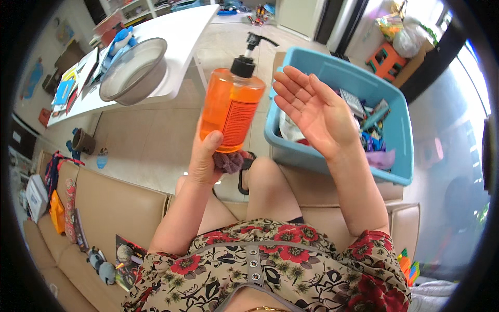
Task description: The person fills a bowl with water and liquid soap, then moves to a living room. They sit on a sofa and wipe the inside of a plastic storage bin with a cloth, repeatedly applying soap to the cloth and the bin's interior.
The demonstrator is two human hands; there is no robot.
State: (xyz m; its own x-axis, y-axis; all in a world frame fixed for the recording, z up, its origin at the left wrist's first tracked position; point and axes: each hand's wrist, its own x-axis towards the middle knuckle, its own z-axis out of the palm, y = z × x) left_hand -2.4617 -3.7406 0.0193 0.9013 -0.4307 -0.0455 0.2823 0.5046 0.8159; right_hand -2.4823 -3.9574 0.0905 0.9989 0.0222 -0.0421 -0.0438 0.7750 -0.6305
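Observation:
My left hand (206, 156) grips the lower part of a clear pump bottle (232, 107) of orange liquid, along with a dark purple cloth (228, 162) bunched under its base. The bottle leans slightly and has a black pump head (249, 58) and a label with writing. To its right, my right hand (312, 111) is raised palm up with nothing in it, fingers extended, over the near left part of a light blue plastic bin (339, 64). The bin holds toys and other mixed items, partly hidden by my right hand and forearm.
A translucent grey basin (134, 72) sits at the corner of a white table (183, 35), near a blue plush toy (122, 41) and papers. The tan sofa (117, 195) holds various items at left. An orange and green stool (388, 62) stands beyond the bin.

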